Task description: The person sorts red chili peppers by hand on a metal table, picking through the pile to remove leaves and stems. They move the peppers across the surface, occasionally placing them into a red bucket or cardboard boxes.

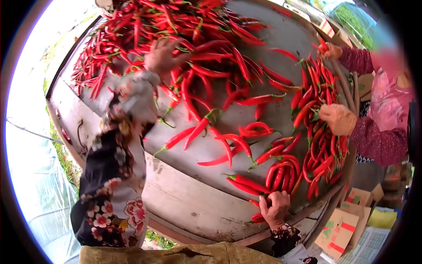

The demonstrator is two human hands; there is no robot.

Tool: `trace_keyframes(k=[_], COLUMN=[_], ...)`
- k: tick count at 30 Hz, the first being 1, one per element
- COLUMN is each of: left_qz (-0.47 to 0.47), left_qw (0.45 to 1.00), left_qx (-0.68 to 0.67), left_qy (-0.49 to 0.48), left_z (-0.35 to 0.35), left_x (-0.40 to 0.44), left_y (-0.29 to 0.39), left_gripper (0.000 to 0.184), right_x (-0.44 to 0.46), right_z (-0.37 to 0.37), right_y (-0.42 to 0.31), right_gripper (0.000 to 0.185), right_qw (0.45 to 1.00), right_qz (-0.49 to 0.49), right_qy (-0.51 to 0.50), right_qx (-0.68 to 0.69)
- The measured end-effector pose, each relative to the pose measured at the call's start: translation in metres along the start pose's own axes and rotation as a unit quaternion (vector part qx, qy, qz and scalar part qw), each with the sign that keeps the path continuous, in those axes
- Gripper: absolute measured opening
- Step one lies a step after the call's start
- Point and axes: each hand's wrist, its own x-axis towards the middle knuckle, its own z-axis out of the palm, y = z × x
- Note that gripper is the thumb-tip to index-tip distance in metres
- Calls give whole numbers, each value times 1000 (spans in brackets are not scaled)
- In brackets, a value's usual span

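Observation:
Long red chili peppers (211,57) with green stems are heaped at the top of a grey table (178,171), and others lie loose across its middle. My left hand (165,55) reaches over the heap with its fingers apart, slightly blurred, above the peppers. At the lower right edge of the table, my right hand (274,207) is closed around the ends of some red peppers, beside a small bunch (283,174). Its palm is hidden. Both my sleeves are dark with a floral pattern.
A co-worker at the right, in a maroon dotted sleeve (380,138), has both hands at a long row of peppers (323,145); one hand (338,119) touches them. Cardboard boxes (336,233) stand at the lower right. Clear plastic sheeting (39,185) is at the left.

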Motion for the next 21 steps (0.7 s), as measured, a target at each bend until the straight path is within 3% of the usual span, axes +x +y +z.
trace_keyframes(k=[1, 2, 5, 9, 11, 12, 14, 21], left_qz=[-90, -121, -116, -8, 29, 42, 34, 72], left_qw=[989, 951, 956, 976, 958, 906, 937, 947], left_qx=[-31, -250, -256, -190, -230, -367, -235, -171], left_qy=[-115, -135, -86, -110, -167, -208, -257, -262], left_z=[16, 60, 90, 75, 67, 62, 47, 0], left_x=[12, 22, 37, 34, 22, 10, -7, -61], left_y=[-19, -62, -53, -5, 16, 32, 63, 162], left_gripper=[87, 101, 113, 106, 93, 90, 87, 85], right_x=[1, 3, 3, 3, 5, 3, 3, 2], right_z=[0, 1, -2, 0, -1, 0, 0, 0], right_y=[1, 1, 3, 4, 2, 3, 2, 3], right_gripper=[36, 36, 34, 33, 34, 34, 34, 32], right_qw=[1000, 1000, 1000, 999, 1000, 1000, 1000, 1000], right_qz=[-6, -4, 11, 10, 7, 8, 5, -13], right_qy=[5, 1, -12, -23, -19, -20, -11, 9], right_qx=[-2, 1, 9, 21, 13, 8, 10, 5])
